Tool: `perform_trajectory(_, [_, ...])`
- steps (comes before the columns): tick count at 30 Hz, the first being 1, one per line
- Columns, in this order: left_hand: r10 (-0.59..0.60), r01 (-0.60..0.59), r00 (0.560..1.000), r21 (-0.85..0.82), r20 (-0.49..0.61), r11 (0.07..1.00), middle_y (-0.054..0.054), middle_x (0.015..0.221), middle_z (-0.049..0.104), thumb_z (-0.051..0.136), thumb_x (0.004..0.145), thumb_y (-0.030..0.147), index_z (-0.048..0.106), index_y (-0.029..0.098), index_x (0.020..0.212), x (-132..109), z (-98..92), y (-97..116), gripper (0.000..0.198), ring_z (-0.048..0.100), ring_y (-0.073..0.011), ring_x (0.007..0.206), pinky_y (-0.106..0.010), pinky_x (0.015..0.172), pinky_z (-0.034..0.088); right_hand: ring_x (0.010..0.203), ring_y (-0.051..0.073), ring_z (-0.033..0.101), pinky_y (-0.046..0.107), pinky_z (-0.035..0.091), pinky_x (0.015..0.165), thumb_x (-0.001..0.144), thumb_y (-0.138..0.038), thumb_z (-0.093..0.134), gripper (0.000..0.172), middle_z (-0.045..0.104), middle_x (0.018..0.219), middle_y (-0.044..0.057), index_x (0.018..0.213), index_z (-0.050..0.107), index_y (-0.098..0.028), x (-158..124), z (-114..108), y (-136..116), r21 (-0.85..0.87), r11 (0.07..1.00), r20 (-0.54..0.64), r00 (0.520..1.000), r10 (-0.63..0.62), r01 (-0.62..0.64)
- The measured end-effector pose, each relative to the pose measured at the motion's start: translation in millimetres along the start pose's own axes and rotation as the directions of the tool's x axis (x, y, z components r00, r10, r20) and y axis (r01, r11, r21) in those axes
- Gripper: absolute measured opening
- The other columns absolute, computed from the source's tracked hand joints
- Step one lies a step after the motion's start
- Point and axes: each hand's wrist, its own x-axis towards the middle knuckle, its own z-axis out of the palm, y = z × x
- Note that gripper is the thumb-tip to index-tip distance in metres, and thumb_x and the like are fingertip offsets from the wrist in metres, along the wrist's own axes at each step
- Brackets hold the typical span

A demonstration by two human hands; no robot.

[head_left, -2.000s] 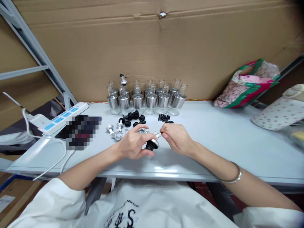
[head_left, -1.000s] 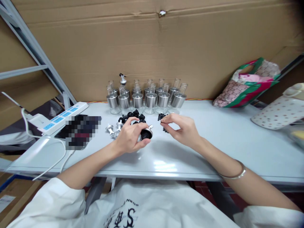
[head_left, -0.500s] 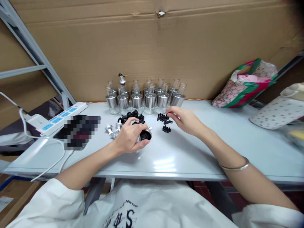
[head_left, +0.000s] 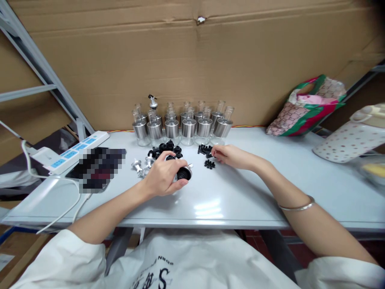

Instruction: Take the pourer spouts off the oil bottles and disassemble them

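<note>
My left hand [head_left: 165, 174] is wrapped round a silver pourer with a black ribbed stopper [head_left: 183, 173], the stopper facing me. My right hand [head_left: 230, 155] has its fingertips pinched at the edge of a pile of small black levers [head_left: 205, 149]; anything between them is too small to make out. Just below that pile sits a cluster of small black caps [head_left: 209, 164]. Black ribbed stoppers [head_left: 163, 147] lie heaped behind my left hand, and silver pourer tops [head_left: 136, 165] lie to its left.
Glass bottles with metal sleeves [head_left: 188, 128] stand in rows at the back, one topped by a pourer [head_left: 153, 101]. At left are a power strip [head_left: 81, 149], cables and a pixelated dark object [head_left: 100, 170]. A patterned bag [head_left: 306, 108] and dotted container [head_left: 350, 136] are at right.
My right hand has moved slightly down and nearer the small black caps. My left hand keeps its hold on the pourer. The view has shifted slightly.
</note>
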Motion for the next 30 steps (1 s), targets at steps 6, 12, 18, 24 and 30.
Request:
perform_trajectory(6, [-0.02,0.02,0.999,-0.001,0.05,1.0,-0.003,0.078,0.07,0.027,0.094,0.044,0.047,0.018,0.106,-3,1.2,-2,0.035,0.06,-0.0161,0.059,-0.041,0.085,0.045,0.068,0.016,0.057,0.028,0.045,0.063,0.082,-0.017,0.042,0.02,0.065,0.081,0.007,0.084,0.062,-0.017,2,2,7,-0.076,0.996,0.001,0.999,-0.039,0.039])
perform_trajectory(12, [-0.008,0.008,1.0,0.006,0.019,1.0,-0.003,0.076,0.07,0.028,0.095,0.042,0.047,0.017,0.102,0,0.7,0,0.033,0.059,-0.0148,0.057,-0.039,0.084,0.044,0.064,0.015,0.056,0.025,0.044,0.062,0.079,-0.011,0.043,0.02,0.066,0.075,0.005,0.082,0.063,-0.016,2,2,1,-0.061,0.998,0.059,0.998,0.031,-0.027])
perform_trajectory(18, [-0.023,0.026,0.997,-0.043,0.07,0.999,-0.003,0.081,0.07,0.029,0.095,0.042,0.048,0.017,0.103,0,0.5,2,0.033,0.061,-0.0151,0.06,-0.04,0.087,0.042,0.069,0.016,0.06,0.026,0.046,0.066,0.078,-0.008,0.044,0.023,0.069,0.08,0.006,0.082,0.065,-0.016,4,6,-2,-0.068,0.998,0.055,0.998,0.015,-0.011])
perform_trajectory(24, [-0.016,0.017,0.998,-0.028,0.055,0.999,-0.003,0.079,0.071,0.027,0.095,0.043,0.047,0.017,0.1,0,1.0,2,0.033,0.062,-0.0146,0.058,-0.039,0.085,0.043,0.067,0.015,0.058,0.025,0.046,0.064,0.074,-0.008,0.05,0.019,0.065,0.079,0.005,0.083,0.065,-0.016,2,4,-3,-0.098,0.995,0.065,0.997,0.029,-0.023])
perform_trajectory(30, [-0.003,0.004,0.999,-0.022,0.041,1.0,-0.002,0.075,0.069,0.026,0.097,0.042,0.047,0.016,0.097,4,0.5,4,0.034,0.061,-0.0138,0.057,-0.038,0.083,0.043,0.071,0.015,0.056,0.026,0.045,0.065,0.073,-0.011,0.056,0.02,0.058,0.088,0.008,0.091,0.064,-0.014,0,0,-6,-0.157,0.986,0.046,0.997,0.062,-0.054])
